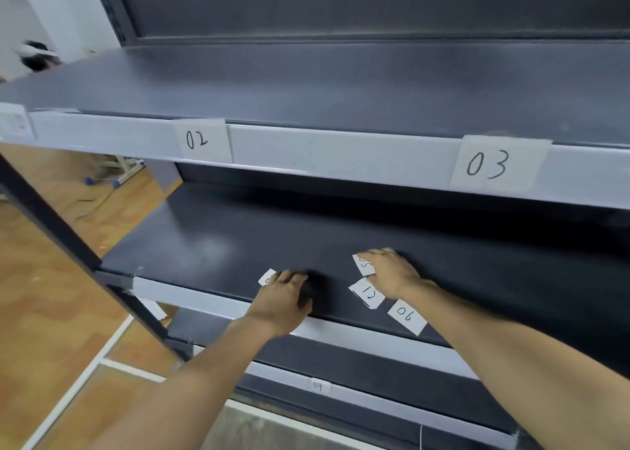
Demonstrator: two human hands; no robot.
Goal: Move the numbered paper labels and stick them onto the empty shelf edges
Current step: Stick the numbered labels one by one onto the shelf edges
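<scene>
Four loose labels (407, 315) lie on the middle shelf (204, 238), likely staged beside its bare front edge (191, 294). The right hand (392, 274) presses fairly flat fingers on one label (364, 266). The left hand (283, 299) curls over another label (267, 277); pinched or not, I cannot tell.

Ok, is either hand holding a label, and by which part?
Cannot be told. The left hand covers one end of a small label, the right hand one side of a second label; both seem to lie on the shelf, any grip hidden.
</scene>
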